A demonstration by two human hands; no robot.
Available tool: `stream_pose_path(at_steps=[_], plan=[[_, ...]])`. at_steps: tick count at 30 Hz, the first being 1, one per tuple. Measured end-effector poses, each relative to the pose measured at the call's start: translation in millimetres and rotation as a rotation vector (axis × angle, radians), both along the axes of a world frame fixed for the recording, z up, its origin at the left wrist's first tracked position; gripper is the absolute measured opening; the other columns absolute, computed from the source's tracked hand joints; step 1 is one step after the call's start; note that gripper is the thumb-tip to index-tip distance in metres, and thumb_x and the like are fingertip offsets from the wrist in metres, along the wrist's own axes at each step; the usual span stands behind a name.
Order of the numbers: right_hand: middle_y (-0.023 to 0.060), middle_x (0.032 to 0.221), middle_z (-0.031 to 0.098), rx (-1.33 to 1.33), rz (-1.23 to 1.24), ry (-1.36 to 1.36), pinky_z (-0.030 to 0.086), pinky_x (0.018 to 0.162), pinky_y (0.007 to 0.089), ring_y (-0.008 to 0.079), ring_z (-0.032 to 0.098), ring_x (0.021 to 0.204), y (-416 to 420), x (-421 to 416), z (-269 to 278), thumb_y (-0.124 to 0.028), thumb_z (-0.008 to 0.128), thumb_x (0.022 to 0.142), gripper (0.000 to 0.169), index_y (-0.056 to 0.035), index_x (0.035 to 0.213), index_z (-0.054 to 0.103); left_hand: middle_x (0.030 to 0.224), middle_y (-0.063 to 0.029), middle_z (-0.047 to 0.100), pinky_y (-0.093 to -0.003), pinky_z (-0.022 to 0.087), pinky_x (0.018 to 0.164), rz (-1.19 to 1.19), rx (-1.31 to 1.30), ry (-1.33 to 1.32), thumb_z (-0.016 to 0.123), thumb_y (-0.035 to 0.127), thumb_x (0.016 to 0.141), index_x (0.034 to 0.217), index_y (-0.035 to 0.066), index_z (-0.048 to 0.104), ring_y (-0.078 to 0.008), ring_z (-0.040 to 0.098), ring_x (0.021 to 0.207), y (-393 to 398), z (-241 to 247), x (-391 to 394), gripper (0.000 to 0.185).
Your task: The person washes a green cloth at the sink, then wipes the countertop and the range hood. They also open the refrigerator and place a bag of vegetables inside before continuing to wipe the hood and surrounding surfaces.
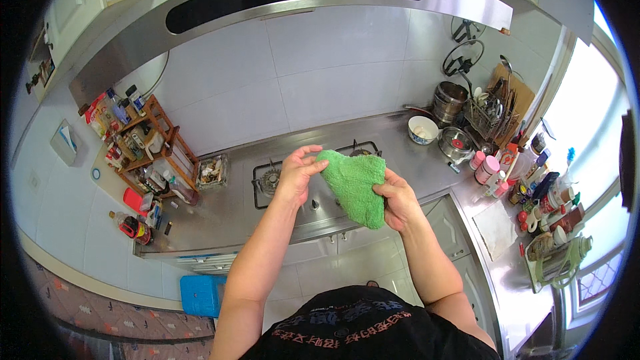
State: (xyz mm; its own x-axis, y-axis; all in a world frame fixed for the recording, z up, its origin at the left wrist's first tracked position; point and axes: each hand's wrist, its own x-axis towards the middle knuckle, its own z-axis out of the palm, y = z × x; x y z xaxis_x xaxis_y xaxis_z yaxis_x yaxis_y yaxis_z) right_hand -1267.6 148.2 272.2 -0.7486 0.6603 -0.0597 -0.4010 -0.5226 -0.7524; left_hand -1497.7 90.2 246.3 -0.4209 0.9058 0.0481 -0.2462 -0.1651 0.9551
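Note:
A green terry cleaning cloth (356,187) hangs between my two hands, above the front edge of the stainless-steel counter. My left hand (298,172) pinches its upper left corner between thumb and fingers. On the other side, my right hand (397,199) grips the right edge, thumb in front and fingers partly hidden behind. Below and beyond the cloth is a two-burner gas hob; its left burner (270,181) shows beside my left hand. The right burner (361,152) is partly covered by the cloth. A control knob (314,204) shows between my left hand and the cloth.
A wooden spice rack (172,145) with jars and bottles stands at left, near an oil bottle (132,227). At right are a bowl (422,130), stacked pots (449,102), a cutlery rack (492,112) and several bottles. The range hood (300,0) overhangs the hob. A blue stool (200,295) stands lower left.

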Motion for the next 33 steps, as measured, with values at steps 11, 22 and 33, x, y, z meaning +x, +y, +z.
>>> stream_pose_path(at_steps=[11,22,33], plan=[[0.0079,0.127,0.054,0.183,0.112,0.128,0.046,0.099,0.0371,0.0230,0.051,0.120,62.0,-1.8,-85.4,0.001,0.074,0.066,0.079,-0.0127,0.138,0.045,0.092,-0.0068,0.063,-0.0274,0.053,0.077,-0.091,0.233,0.231,0.062,-0.014,0.082,0.109,0.002,0.051,-0.0122,0.062,0.084,15.2,86.5,50.7,0.034],[0.0089,0.108,0.070,0.227,0.558,-0.184,0.048,0.094,0.0336,0.0195,0.065,0.101,92.7,14.6,-190.7,0.001,0.079,0.064,0.054,0.0029,0.116,0.065,0.095,-0.0064,0.066,-0.0301,0.053,0.078,-0.153,-0.153,0.228,0.063,-0.008,0.083,0.116,0.002,0.053,-0.0152,0.064,0.086,19.8,58.5,-6.9,0.036],[0.0061,0.093,0.069,0.727,0.290,-0.515,0.054,0.076,0.0318,0.0170,0.066,0.080,154.4,89.4,-41.8,0.004,0.071,0.071,0.031,0.0042,0.101,0.063,0.102,-0.0055,0.067,-0.0302,0.050,0.083,-0.491,-0.527,0.347,0.071,0.003,0.084,0.114,-0.001,0.062,-0.0152,0.062,0.093,6.2,-40.1,-41.5,0.031]])
